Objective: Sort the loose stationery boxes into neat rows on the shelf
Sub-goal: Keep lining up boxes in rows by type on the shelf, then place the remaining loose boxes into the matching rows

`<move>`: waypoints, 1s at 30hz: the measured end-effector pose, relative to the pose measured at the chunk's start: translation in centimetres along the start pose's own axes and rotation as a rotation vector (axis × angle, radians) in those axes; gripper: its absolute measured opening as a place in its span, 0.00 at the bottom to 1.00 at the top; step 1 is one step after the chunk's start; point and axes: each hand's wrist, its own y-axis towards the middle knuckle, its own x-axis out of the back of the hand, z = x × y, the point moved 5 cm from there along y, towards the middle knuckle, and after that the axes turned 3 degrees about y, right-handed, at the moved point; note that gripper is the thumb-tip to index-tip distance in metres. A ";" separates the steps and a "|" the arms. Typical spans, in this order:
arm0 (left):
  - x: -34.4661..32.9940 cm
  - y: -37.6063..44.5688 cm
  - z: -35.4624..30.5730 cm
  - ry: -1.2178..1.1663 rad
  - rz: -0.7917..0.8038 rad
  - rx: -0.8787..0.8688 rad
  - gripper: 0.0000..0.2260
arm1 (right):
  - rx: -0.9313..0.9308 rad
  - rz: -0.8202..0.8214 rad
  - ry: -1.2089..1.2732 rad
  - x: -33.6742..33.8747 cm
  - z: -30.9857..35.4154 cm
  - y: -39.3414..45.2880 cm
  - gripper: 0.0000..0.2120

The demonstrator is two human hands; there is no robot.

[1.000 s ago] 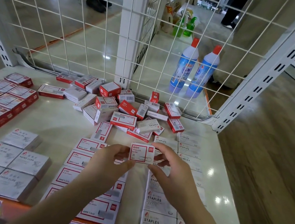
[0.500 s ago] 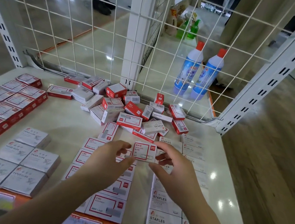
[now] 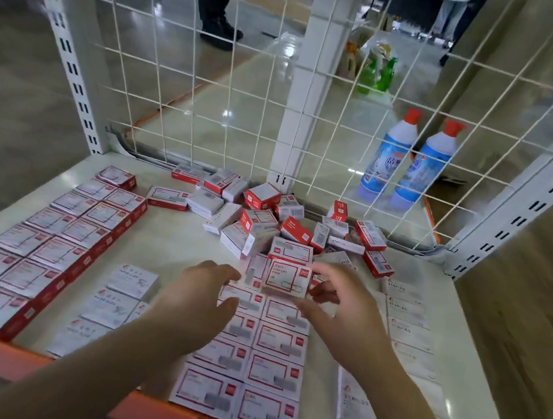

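- Now the left hand [image 3: 203, 299] has let go and its grip is open and empty.
- Only the right hand [image 3: 347, 315] pinches the one red box [image 3: 286, 277], just above two red rows [image 3: 264, 352] on the shelf [image 3: 168, 241].
- Two blue bottles [image 3: 408, 162] stand behind the wire.

The left hand [image 3: 204, 299] has let go of the red-and-white box [image 3: 287, 277] and now hangs open just beside it, fingers spread. The right hand [image 3: 342, 311] alone grips the box, which sits farther forward, over the far end of the middle rows [image 3: 262, 349], near the loose pile [image 3: 277, 223].
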 end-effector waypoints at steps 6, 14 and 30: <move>2.7 0.8 3.7 0.056 -0.025 -0.013 0.18 | -0.016 -0.007 -0.006 -2.2 2.9 2.0 0.17; 5.8 1.8 9.7 0.130 -0.037 0.009 0.18 | -0.073 -0.007 -0.033 -4.9 6.0 4.3 0.17; 8.1 3.7 14.7 0.208 -0.047 0.095 0.13 | -0.155 -0.047 -0.016 -9.6 7.8 9.8 0.19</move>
